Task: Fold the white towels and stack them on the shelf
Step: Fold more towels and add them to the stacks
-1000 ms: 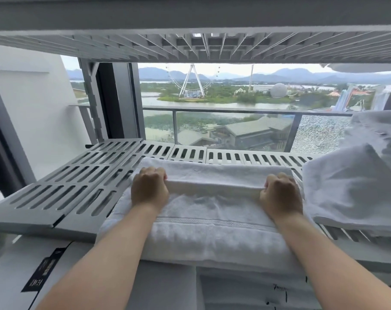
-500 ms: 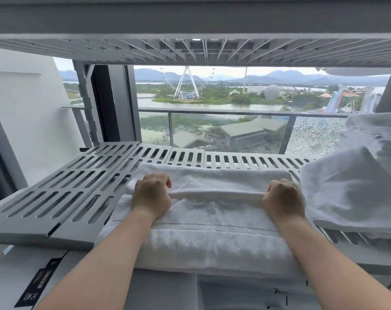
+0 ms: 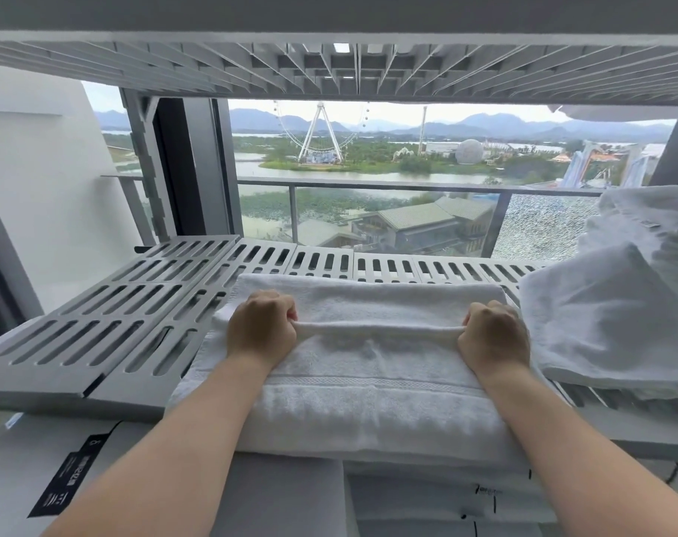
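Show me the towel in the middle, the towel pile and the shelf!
middle towel (image 3: 368, 405): head view, its front top layer.
towel pile (image 3: 604, 323): head view, top towel's face.
shelf (image 3: 104, 317): head view, bare slotted panel, left.

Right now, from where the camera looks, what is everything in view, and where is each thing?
shelf: one, grey, slatted, across the middle of the view
towel: one, white, on the shelf's middle, a fold of it gripped at both ends
towel pile: one, white, on the shelf's right side; number of towels unclear
upper shelf: one, grey, overhead
balcony rail: one, dark grey with glass panels, behind the shelf
Ferris wheel: one, white, far outside across the water
black label: one, on a pale surface below the shelf, lower left
left hand: one, grips the towel's fold at its left end
right hand: one, grips the same fold at its right end
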Available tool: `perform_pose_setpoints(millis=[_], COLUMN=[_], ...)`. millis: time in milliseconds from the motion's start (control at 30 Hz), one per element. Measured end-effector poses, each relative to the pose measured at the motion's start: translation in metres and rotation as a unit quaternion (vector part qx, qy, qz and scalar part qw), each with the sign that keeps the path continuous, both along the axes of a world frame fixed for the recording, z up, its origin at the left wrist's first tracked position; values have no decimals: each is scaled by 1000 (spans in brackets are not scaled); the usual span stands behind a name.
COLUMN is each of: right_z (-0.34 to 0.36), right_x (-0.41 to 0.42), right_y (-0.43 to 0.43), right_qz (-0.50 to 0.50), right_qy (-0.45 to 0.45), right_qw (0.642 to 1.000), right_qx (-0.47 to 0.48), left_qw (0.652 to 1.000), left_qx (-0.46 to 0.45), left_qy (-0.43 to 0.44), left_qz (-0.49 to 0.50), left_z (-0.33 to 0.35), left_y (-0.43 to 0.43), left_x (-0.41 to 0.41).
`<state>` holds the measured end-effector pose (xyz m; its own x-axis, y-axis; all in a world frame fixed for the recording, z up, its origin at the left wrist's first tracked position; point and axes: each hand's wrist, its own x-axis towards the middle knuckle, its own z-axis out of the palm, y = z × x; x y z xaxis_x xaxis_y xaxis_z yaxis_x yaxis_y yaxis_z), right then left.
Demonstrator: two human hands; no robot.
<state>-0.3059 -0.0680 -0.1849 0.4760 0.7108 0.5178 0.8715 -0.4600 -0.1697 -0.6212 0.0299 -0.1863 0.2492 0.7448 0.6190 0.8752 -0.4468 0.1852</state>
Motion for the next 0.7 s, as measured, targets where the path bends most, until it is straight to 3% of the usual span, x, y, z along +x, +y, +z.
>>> perform_pose_setpoints(millis=[233,367,467,533,600,700], right_z=[11,20,21,14,7,4], right_x=[-3,-30,-46,-42,-28,-1], right_y=[6,38,67,80,85,81], right_qz=[-7,157,258,249,199,99], right_qy=[-61,-25,62,81,97,121], right_qw=[998,987,961,950,947,954], right_qx=[-14,18,-77,-173,-231,-257], left_qw=[995,998,974,949,940,937], left_qx=[-87,-27,-142,-237,-289,-300], left_qy=[-15,-5,115,193,184,176], left_qz=[45,-53,-134,-80,3,43], left_z=[7,32,36,23,9,1], left_y=[9,17,39,52,61,67], left_x=[0,37,64,67,63,63])
